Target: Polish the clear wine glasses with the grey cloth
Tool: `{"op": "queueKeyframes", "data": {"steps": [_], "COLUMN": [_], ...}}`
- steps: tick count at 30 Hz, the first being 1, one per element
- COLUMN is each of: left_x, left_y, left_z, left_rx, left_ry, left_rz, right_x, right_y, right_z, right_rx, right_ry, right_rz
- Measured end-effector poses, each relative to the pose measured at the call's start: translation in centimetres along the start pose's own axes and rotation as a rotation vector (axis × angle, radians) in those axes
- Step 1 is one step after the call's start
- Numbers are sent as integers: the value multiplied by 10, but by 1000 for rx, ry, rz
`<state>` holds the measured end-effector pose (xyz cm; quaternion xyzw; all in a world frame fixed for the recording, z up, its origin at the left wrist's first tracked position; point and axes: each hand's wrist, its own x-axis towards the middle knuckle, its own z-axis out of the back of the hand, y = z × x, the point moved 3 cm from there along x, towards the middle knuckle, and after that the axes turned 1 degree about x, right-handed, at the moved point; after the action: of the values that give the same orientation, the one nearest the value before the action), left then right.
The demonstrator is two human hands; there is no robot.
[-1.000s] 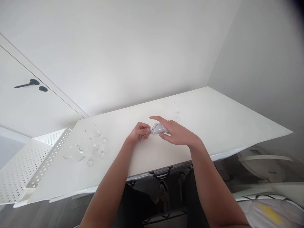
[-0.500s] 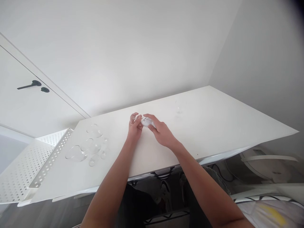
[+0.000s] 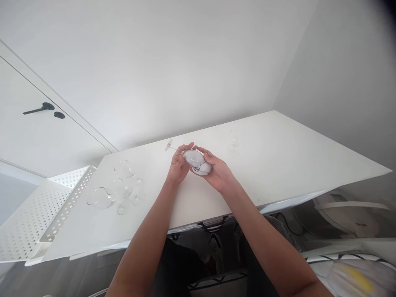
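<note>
Over the white table (image 3: 278, 165) both my hands hold a clear stemmed wine glass (image 3: 191, 156), tipped on its side with its foot pointing away to the upper left. My left hand (image 3: 178, 166) is closed round the glass where bowl meets stem. My right hand (image 3: 216, 171) cups the bowl from below and grips a pale grey cloth (image 3: 202, 167) that is stuffed into the bowl. Three more clear wine glasses (image 3: 116, 189) lie on their sides at the table's left end. Another clear glass (image 3: 234, 140) stands upright at the back, right of my hands.
A white perforated rack (image 3: 37, 214) sits off the table's left end. A white door with a black handle (image 3: 41, 109) is at the far left. Walls close in behind and to the right. Below the table's front edge are dark metal frames and white furniture parts.
The glass has turned: its stem and foot now stick out to the upper left past my left hand. My right hand has rolled palm-up under the bowl, with the cloth inside it.
</note>
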<state>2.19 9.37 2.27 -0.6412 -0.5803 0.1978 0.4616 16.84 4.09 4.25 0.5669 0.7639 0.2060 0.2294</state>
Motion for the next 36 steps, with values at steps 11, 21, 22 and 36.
{"op": "queueKeyframes", "data": {"steps": [11, 21, 22, 36], "left_x": [3, -4, -4, -4], "left_y": [5, -6, -5, -5], "left_z": [-1, -12, -11, -9], "left_rx": [99, 51, 52, -22], "left_ry": [-3, 53, 37, 74], "left_rz": [36, 52, 51, 76], "right_x": [-11, -4, -5, -7], "right_y": [16, 7, 7, 11], "right_z": [-5, -4, -4, -9], "right_rx": [-857, -310, -331, -495], "right_ry": [204, 112, 109, 123], "right_rz": [389, 135, 147, 188]}}
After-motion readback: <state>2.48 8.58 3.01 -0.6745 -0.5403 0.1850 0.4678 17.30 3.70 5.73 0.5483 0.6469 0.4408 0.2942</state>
